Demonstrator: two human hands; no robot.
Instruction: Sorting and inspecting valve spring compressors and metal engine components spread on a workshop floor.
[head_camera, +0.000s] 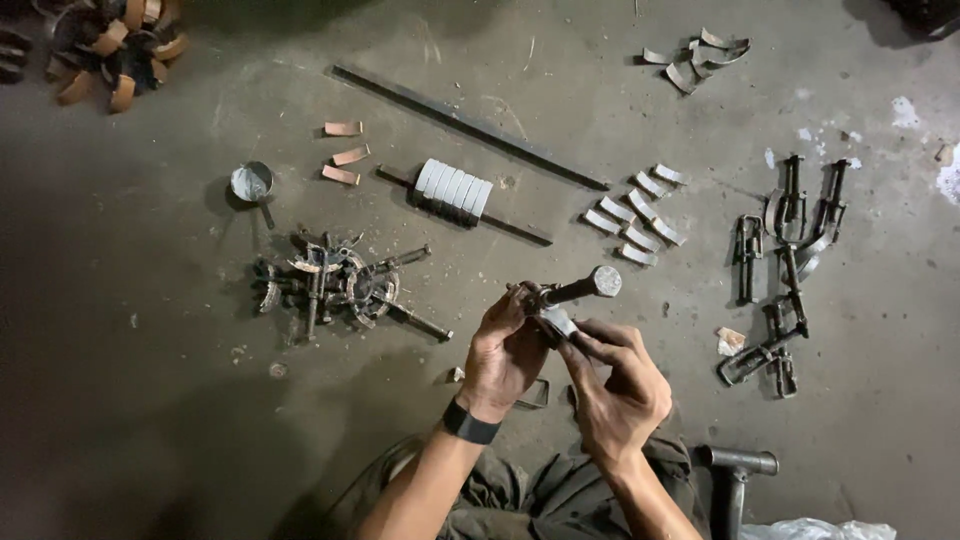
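Between both hands, a bolted clamp

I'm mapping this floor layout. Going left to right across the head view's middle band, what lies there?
Small metal cup → copper-coloured strips → row of white curved shells on a rod → scattered silver shells → dark clamp-like parts.

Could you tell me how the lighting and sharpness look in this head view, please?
Head view: dim, uneven light, brightest on the floor up the middle, falling to dark at the left edge and corners; soft shadows beside the small cup and long bar; mild glare on the bolt in the left hand and right hand; focus fairly even, fine detail soft.
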